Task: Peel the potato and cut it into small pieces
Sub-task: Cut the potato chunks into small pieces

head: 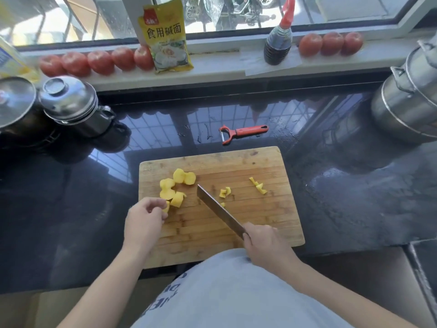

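A rectangular wooden cutting board [236, 223] lies on a glossy black countertop [343, 185], its near edge close to the person's grey-shirted body. On the left part of the board sits a cluster of peeled yellow potato chunks [176, 187], the pieces touching one another. The left hand [144, 220] rests at the near left of this cluster, its fingers curled and pinching the nearest yellow piece [167, 207] between fingertips and thumb. The right hand [264, 245] is wrapped firmly round the handle of a broad steel kitchen knife [218, 211], whose blade slants from the hand up and to the left, its tip ending just right of the potato cluster; whether the edge touches the board cannot be told. Right of the blade lie a few small yellow scraps [225, 192], and farther right another small group of yellow bits [259, 185], well apart from the main cluster. Beyond the far edge of the board a red-handled peeler [241, 133] lies on the countertop. On the far windowsill stand rows of red tomatoes [99, 61], a yellow printed packet [165, 36] and a dark sauce bottle with a red cap [279, 41]. Lidded steel pots stand at far left [71, 102] and far right [406, 95].
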Available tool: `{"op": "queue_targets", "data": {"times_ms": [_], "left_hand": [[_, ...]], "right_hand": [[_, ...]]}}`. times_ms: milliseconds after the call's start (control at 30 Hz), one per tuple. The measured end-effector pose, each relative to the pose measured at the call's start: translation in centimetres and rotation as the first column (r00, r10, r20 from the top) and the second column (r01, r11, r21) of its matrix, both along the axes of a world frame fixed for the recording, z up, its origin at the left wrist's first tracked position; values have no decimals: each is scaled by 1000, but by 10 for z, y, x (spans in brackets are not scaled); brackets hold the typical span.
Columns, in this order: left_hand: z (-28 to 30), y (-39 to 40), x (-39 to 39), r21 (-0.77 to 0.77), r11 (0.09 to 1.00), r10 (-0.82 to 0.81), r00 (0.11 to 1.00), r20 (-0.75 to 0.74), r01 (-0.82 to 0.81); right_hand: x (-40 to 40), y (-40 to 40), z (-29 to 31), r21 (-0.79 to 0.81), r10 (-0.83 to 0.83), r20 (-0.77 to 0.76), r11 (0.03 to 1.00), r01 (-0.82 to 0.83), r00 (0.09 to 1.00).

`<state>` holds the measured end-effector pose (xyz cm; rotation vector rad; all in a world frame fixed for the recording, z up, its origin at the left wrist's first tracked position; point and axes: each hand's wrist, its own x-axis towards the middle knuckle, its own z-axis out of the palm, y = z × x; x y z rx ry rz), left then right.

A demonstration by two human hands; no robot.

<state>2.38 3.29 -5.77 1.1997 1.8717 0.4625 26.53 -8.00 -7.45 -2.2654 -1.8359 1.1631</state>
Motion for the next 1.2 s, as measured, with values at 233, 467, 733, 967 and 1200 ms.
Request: {"op": "queue_targets", "data": {"times_ms": [233,467,733,967,1200], "left_hand": [[-31,-1,-27,153,921,-279,881,-383,359],[-61,50,-9,29,316,-579,217,-786,948],[-57,70,11,-271,84,-577,-175,-798,959],[-63,50,13,-18,200,-696,129,-706,980],[-73,-15,31,99,549,-763,546,-345,830]], "right_hand": [[15,-5,0,116,-340,147,938,325,929],[27,-1,10,127,-434,85,897,423,897],[21,-9,16,133,-401,17,909,395,916],[29,-11,15,143,-420,-31,896,420,907],[28,-9,10,126,-370,-9,921,368,929]]}}
